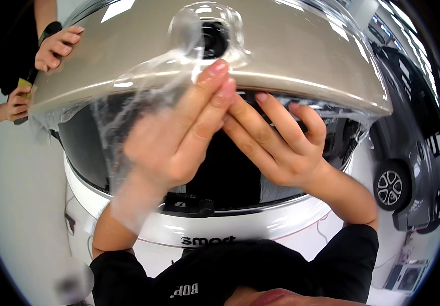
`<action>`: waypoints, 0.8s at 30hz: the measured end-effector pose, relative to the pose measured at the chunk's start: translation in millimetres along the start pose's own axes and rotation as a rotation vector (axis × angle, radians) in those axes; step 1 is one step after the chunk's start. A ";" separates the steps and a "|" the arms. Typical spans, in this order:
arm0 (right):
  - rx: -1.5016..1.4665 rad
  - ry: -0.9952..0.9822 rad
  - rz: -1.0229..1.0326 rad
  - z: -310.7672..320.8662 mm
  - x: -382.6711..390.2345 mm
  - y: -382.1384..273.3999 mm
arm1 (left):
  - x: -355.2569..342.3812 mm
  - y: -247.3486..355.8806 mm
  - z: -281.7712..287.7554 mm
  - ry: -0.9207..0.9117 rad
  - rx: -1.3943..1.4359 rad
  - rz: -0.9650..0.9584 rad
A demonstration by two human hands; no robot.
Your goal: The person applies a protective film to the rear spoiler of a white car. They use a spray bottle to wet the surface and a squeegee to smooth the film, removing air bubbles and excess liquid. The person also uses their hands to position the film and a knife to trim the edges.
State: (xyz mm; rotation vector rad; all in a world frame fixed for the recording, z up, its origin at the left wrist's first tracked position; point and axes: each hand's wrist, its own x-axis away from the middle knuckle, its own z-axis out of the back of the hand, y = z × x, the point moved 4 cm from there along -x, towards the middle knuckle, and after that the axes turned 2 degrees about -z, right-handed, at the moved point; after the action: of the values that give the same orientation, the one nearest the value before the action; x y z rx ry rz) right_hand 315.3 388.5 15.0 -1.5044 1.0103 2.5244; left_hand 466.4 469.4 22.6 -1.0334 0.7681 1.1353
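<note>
Clear film covers a beige-gold car panel and hangs loose over its edge on the left. My left hand is closed at its fingertips on this film just below a round dark opening in the panel. A loose sheet trails down across my left wrist. My right hand meets the left at the fingertips, its thumb and forefinger pinched together there, the other fingers bent and spread at the panel edge. The pinched bit of film is mostly hidden.
Below the panel is a dark rear window with a wiper, above a white bumper. At the left, another person's hand rests on the panel; their other hand holds a yellow-edged tool. A grey car stands right.
</note>
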 end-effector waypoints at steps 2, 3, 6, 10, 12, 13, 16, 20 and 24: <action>-0.162 -0.107 -0.016 26.4 8.2 -0.9 | -1.3 -1.2 5.0 -0.009 -0.029 -0.018; -0.270 -0.164 -0.025 46.0 15.2 -0.9 | -1.5 -0.2 6.2 -0.012 -0.030 -0.020; -0.948 -0.434 -0.267 82.2 62.1 0.3 | 5.5 -5.2 1.5 0.090 -0.083 -0.063; -2.071 -0.880 -1.186 157.6 230.1 -33.2 | 3.4 -0.4 -14.4 0.156 -0.053 -0.099; -1.809 -0.888 -1.930 199.3 334.3 -91.1 | 4.9 -2.3 -14.6 0.173 -0.066 -0.093; -1.570 -0.975 -2.148 213.9 386.5 -133.8 | 5.2 -3.0 -12.4 0.177 -0.070 -0.100; -0.865 -1.305 -2.162 273.0 556.6 -275.4 | 3.4 -4.7 -7.1 0.193 -0.066 -0.097; -0.306 -1.586 -2.115 275.8 627.3 -333.3 | 7.2 -3.8 0.1 0.137 -0.058 -0.069; -0.202 -1.578 -2.113 265.6 625.9 -337.8 | 10.4 -1.2 -4.8 0.160 -0.049 -0.037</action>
State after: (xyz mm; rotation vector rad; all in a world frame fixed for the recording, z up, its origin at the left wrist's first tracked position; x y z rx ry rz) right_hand -107.2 619.7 -571.9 0.2111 -0.7872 1.0579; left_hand 470.4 468.4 11.9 -1.1857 0.8479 1.0525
